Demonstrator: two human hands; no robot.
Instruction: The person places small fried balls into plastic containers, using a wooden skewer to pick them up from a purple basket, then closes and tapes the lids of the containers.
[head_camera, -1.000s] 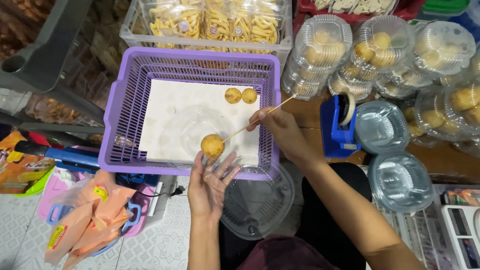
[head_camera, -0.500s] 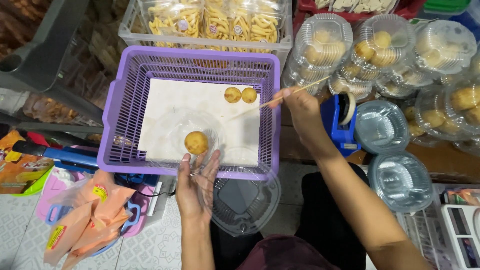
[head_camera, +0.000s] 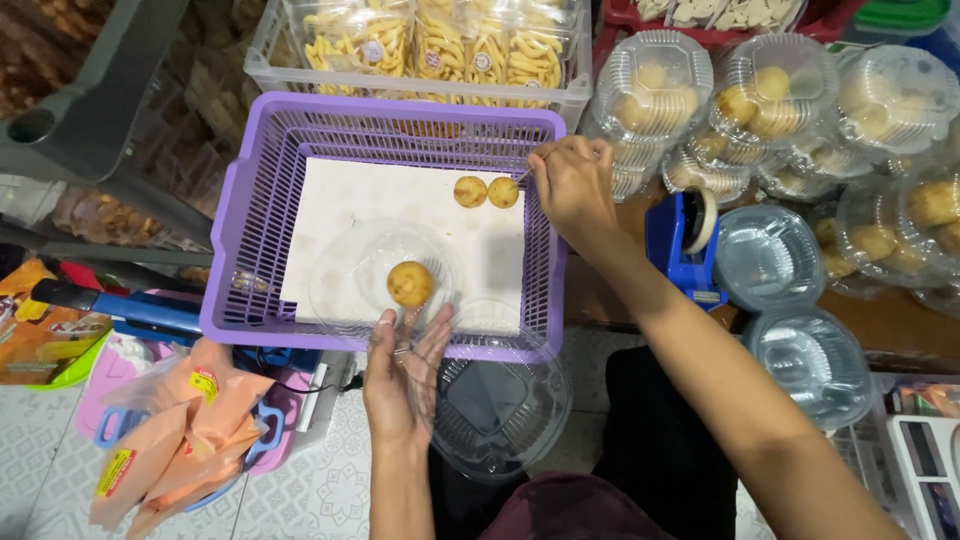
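My left hand (head_camera: 405, 375) grips the edge of an open clear plastic clamshell container (head_camera: 350, 285), held over the front of a purple basket (head_camera: 400, 118). One round golden pastry (head_camera: 410, 283) lies in the container's tray, and its lid (head_camera: 500, 405) hangs down toward me. My right hand (head_camera: 572, 180) pinches a thin wooden stick (head_camera: 524, 174) at the basket's far right. The stick's tip is beside two more golden pastries (head_camera: 486, 192) lying on white paper (head_camera: 400, 200) that lines the basket.
A blue tape dispenser (head_camera: 680, 235) stands right of the basket, with empty clear containers (head_camera: 768, 257) beside it. Filled clear containers (head_camera: 650, 90) are stacked behind. A clear crate of snack packets (head_camera: 440, 45) sits at the back. Orange packets (head_camera: 170, 440) lie lower left.
My right hand drew the stick away from the pastry in the container and moved up to the two pastries at the back. The container shifted slightly left and nearer.
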